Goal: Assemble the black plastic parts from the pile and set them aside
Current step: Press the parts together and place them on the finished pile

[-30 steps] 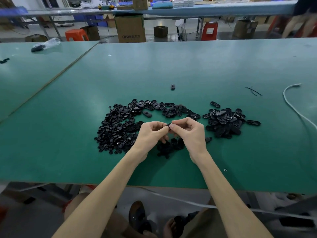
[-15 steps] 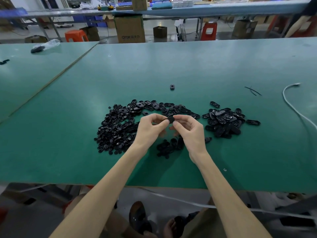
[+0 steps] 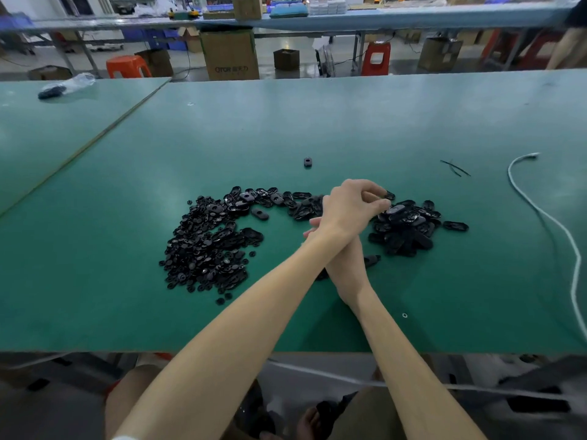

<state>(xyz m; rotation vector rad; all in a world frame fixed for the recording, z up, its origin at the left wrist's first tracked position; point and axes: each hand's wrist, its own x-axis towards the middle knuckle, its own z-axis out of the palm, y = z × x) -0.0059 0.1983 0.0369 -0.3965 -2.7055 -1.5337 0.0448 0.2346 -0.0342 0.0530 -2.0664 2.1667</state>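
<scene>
Black part (image 3: 389, 195) — left hand (image 3: 349, 211) has carried it over to right pile (image 3: 408, 231).

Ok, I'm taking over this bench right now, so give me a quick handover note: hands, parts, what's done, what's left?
Left hand: crossed over the right arm, pinching a small black plastic part at the edge of the right-side heap of black oval pieces.
Right hand: mostly hidden under the left forearm; grip unclear.
Done: that right-side heap, apparently the set-aside assemblies.
Remaining: the large pile of loose black plastic parts on the green table, so most of the job is ahead.
</scene>
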